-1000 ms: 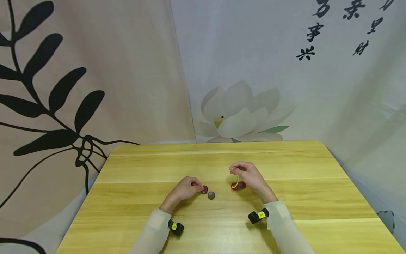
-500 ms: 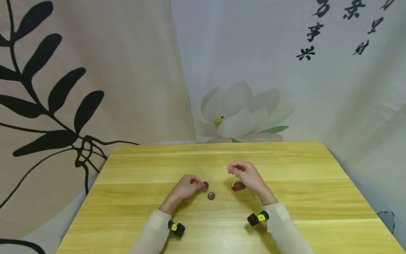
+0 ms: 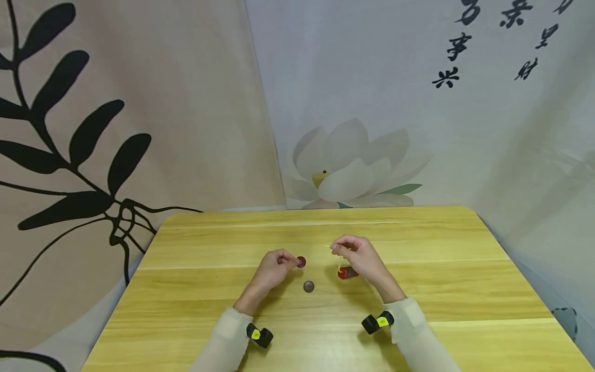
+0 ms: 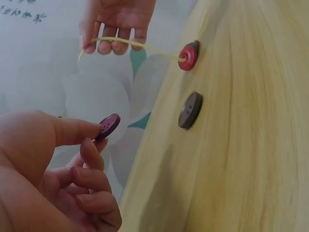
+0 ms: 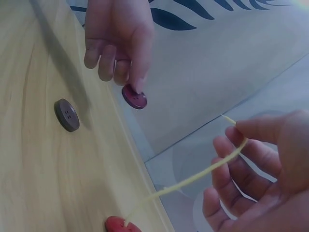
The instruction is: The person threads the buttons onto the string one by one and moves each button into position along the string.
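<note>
Between thumb and forefinger my left hand (image 3: 271, 268) pinches a purple button (image 4: 110, 126) with several holes, held up off the table. My right hand (image 3: 360, 257) pinches a yellow string (image 5: 193, 177) close to its end, and a short tip sticks out past the fingers. From there the string runs down through a red button (image 4: 188, 57) on the table. Behind the red one a darker grey piece shows in the head view, likely another button on the string. A loose brown-grey button (image 3: 309, 286) lies on the table between the two hands.
The wooden table (image 3: 209, 289) reaches back to a printed cloth backdrop (image 3: 209, 103). Each wrist wears a small black camera, the left camera (image 3: 260, 335) and the right camera (image 3: 377, 322).
The left hand has lifted the purple button off the table, up and away from the brown-grey one. My right hand has shifted slightly left with the string, which now hangs straighter.
</note>
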{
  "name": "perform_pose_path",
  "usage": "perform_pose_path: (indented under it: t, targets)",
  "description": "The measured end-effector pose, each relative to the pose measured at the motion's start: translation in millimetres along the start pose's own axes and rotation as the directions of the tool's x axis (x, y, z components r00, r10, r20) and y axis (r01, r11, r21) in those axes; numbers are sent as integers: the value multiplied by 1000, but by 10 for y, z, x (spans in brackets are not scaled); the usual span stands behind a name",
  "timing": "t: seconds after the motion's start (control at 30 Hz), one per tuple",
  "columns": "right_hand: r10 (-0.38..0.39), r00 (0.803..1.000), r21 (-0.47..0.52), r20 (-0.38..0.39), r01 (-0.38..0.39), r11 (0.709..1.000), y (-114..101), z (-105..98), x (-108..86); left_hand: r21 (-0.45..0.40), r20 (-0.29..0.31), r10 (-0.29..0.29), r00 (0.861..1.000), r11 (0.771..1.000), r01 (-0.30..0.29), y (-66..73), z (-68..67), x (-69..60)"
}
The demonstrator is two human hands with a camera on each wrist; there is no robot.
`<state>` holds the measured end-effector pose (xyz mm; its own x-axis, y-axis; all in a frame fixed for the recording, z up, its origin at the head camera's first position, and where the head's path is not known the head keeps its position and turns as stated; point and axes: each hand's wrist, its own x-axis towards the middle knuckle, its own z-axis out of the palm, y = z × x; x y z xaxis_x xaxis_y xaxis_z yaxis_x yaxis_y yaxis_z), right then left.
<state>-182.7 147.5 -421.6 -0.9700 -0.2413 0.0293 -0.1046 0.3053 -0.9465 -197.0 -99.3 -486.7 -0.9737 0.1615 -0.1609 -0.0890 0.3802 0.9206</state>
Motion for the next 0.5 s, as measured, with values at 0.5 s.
perform_pose_path:
  t: [0.5]
  targets:
    - [-33,999,5,-15,33,999,326,105,87,-64,-61,32,998,997,-36,189,58,-94]
